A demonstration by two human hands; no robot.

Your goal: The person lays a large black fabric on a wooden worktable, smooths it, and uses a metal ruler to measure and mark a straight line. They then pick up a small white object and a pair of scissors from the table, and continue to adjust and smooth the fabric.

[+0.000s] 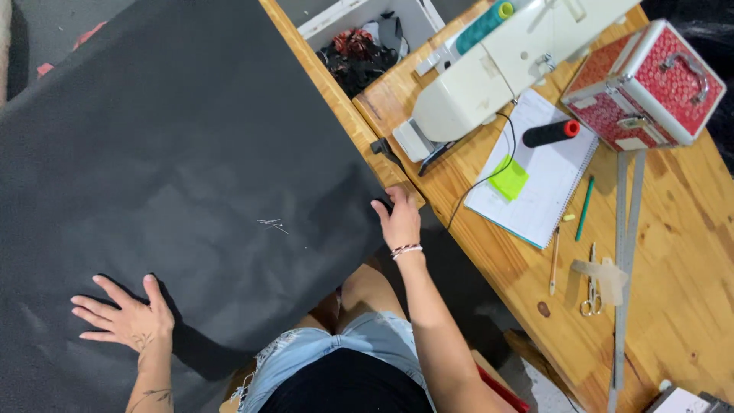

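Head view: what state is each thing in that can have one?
Large dark grey fabric sheet: spread flat, edge over the wooden table.
Left hand: open, flat on the fabric.
Right hand: at the fabric's edge, grip unclear.
Red patterned metal case: closed.
White spiral notebook: open.
Small scissors: closed.

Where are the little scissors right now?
In the head view, the scissors lie on the wooden table at the right, far from both hands, between a pencil and the long metal ruler, below the open notebook.
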